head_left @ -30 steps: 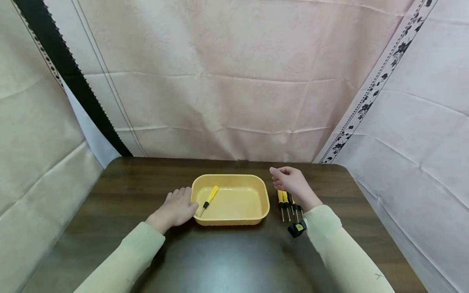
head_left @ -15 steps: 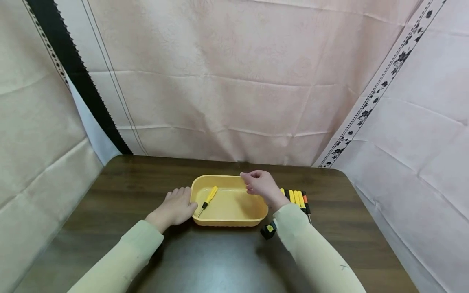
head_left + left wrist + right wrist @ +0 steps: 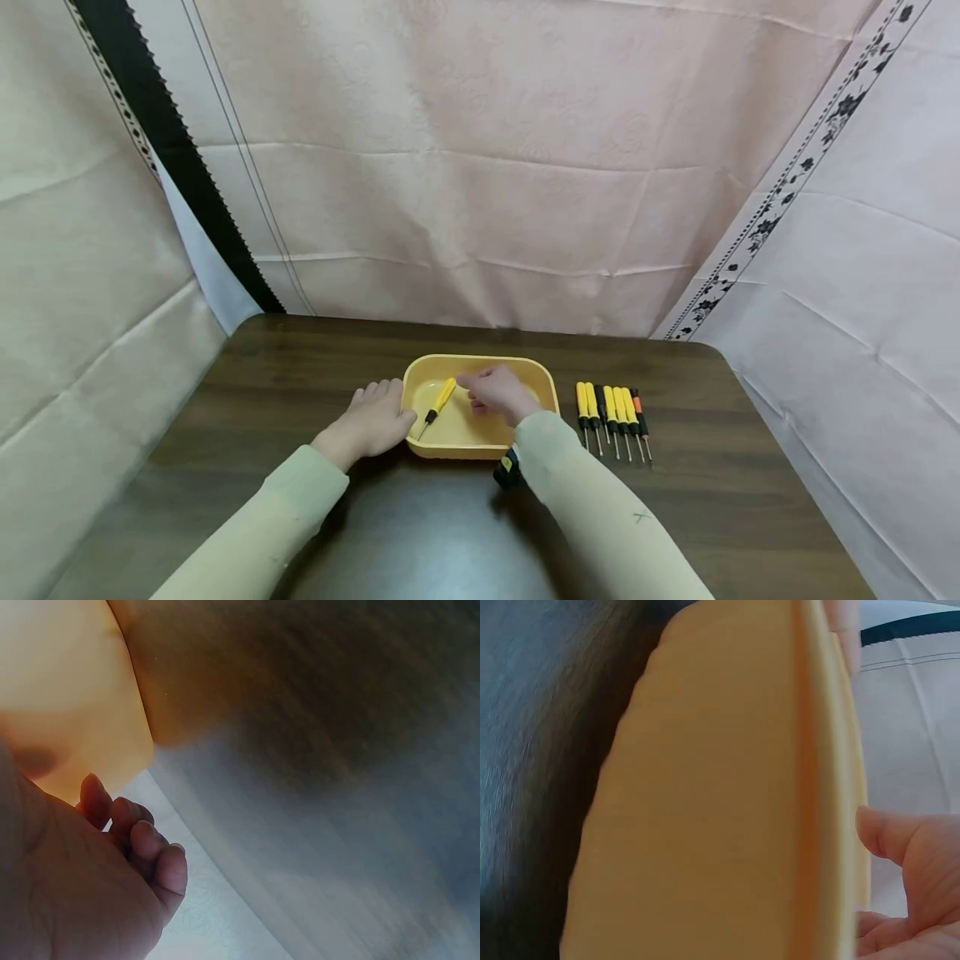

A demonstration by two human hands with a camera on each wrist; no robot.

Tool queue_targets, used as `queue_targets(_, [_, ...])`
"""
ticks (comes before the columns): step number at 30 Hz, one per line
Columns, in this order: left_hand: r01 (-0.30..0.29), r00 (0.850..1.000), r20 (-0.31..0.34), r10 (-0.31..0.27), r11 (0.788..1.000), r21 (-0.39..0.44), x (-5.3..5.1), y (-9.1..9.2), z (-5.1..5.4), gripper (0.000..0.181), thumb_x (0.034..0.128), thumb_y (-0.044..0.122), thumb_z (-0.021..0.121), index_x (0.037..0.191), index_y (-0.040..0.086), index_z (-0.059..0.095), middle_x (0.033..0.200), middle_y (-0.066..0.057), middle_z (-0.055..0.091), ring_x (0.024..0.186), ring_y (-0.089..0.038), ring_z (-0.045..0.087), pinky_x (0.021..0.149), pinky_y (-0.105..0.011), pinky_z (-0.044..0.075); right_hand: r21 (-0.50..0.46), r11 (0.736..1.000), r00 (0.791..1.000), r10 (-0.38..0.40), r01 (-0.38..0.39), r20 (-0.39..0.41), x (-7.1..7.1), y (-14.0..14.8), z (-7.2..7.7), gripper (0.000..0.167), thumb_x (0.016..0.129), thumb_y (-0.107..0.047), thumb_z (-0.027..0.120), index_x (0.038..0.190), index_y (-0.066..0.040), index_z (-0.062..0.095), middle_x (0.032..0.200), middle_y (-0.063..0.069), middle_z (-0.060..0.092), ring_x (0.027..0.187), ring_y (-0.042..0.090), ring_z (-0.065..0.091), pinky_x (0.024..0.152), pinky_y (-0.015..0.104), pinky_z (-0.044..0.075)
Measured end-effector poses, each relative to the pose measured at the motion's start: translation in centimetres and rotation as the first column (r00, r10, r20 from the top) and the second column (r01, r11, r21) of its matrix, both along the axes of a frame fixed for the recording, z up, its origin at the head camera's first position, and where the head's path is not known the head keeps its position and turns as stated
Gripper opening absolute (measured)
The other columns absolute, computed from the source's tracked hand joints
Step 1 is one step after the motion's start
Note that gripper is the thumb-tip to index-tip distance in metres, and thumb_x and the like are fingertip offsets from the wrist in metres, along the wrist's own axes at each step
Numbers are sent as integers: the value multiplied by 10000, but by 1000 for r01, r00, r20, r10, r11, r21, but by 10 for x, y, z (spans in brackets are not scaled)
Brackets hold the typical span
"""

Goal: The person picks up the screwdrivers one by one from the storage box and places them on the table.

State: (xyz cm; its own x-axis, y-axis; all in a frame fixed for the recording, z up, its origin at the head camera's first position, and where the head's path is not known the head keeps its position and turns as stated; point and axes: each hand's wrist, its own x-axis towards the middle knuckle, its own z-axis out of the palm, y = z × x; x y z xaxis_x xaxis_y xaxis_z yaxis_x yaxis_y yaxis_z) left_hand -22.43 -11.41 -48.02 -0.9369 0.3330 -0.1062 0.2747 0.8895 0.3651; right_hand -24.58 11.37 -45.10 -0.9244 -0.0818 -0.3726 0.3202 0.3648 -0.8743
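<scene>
A shallow yellow plastic tray [image 3: 480,452] sits on the dark wooden table. Inside it, at the left, lies one screwdriver [image 3: 441,402] with a yellow and black handle. My left hand [image 3: 372,417] holds the tray's left side, thumb over the rim; its bent fingers [image 3: 146,840] stay outside the wall in the left wrist view. My right hand [image 3: 498,392] hovers above the tray, fingertips close to the screwdriver's handle; contact cannot be told. In the right wrist view its thumb [image 3: 889,832] and fingers stand apart behind the rim, with nothing visible between them.
Right of the tray, several screwdrivers [image 3: 611,408] lie side by side in a row, mostly yellow-handled, one black, one with an orange band. Pale cloth [image 3: 480,208] hangs behind and beside the table [image 3: 712,467]. A small black device [image 3: 507,469] is on my right wrist.
My right hand has moved left, from above the row of screwdrivers to inside the tray's outline, uncovering the row. My left hand keeps its place on the tray.
</scene>
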Motion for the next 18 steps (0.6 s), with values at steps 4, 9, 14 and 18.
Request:
queue_targets(4, [-3, 1000, -6, 3, 1000, -6, -2, 1, -1, 326, 913, 361, 445, 1058, 71, 473, 921, -52, 441, 857, -254, 386, 766, -409, 292, -19, 1000, 1000, 7, -7, 7, -3, -9, -7, 488, 896, -284, 684, 532, -140, 393, 568, 25, 465, 531, 148, 475, 589, 310, 462])
queue_targets(9, [-6, 1000, -14, 6, 1000, 1, -3, 1, -2, 356, 912, 355, 451, 1094, 49, 478, 925, -51, 447, 858, -255, 392, 766, -409, 296, 10, 1000, 1000, -2, 2, 26, -6, -19, -15, 514, 887, -276, 693, 505, -160, 369, 494, -23, 397, 473, 128, 366, 541, 285, 396])
queue_targets(14, [-2, 1000, -12, 2, 1000, 4, -2, 2, -1, 353, 912, 349, 450, 1100, 51, 476, 920, -48, 446, 856, -250, 391, 757, -401, 291, 133, 991, 1000, -10, 6, 26, -10, -25, -22, 490, 872, -335, 702, 497, -154, 444, 484, -5, 427, 438, 131, 369, 494, 272, 352])
queue_targets(18, [-8, 1000, -5, 8, 1000, 2, -1, 2, -1, 380, 916, 366, 458, 1124, 49, 477, 934, -45, 451, 862, -246, 395, 764, -402, 298, 228, 974, 1000, -6, 3, 13, -10, -30, -22, 389, 848, -376, 720, 633, -74, 602, 457, -3, 425, 427, 141, 406, 448, 263, 320])
